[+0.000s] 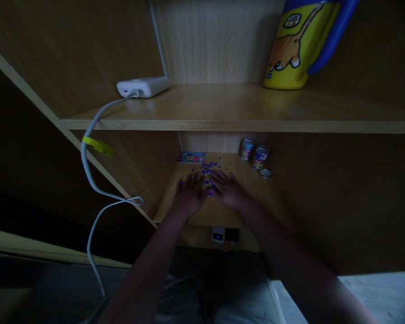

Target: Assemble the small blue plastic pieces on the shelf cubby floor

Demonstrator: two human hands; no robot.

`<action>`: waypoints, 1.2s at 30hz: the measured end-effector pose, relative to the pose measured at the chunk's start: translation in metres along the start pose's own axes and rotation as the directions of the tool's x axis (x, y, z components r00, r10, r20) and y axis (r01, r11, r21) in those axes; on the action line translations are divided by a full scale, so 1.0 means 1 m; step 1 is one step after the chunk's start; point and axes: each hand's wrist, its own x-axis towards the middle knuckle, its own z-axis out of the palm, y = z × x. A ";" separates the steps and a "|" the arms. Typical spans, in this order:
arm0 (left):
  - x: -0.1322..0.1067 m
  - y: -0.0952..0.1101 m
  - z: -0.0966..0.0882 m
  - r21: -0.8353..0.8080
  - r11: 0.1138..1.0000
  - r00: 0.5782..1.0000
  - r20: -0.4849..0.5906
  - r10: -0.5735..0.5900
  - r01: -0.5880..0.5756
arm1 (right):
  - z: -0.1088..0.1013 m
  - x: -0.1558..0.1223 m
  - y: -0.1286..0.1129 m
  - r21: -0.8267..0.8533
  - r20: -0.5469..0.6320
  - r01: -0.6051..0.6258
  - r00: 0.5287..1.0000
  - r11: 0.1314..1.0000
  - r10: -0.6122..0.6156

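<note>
wooden desk [256,198] beneath a shelf [243,125]

Under the light wooden shelf [222,108], the tiny blue bits [206,173] are too small and too dark to tell what they are, and the left hand [189,194] and the right hand [227,191] cover some of them. On top of that shelf, the edge of the picture cuts off the yellow cup with a blue handle [299,45]. Far below the shelf, the small white box [218,234] is too dim to see well.
</note>
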 end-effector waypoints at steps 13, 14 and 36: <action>-0.001 0.000 0.001 0.010 1.000 1.000 0.008 -0.019 0.019 | 0.009 0.004 0.002 -0.001 -0.029 -0.187 0.982 0.982 0.187; -0.001 0.000 0.001 0.011 1.000 1.000 0.008 -0.020 0.020 | 0.010 0.004 0.002 -0.002 -0.029 -0.193 0.981 0.981 0.193; -0.004 0.006 -0.008 0.050 0.998 0.998 0.043 -0.050 0.048 | 0.006 0.002 -0.002 -0.012 -0.010 -0.241 0.971 0.971 0.241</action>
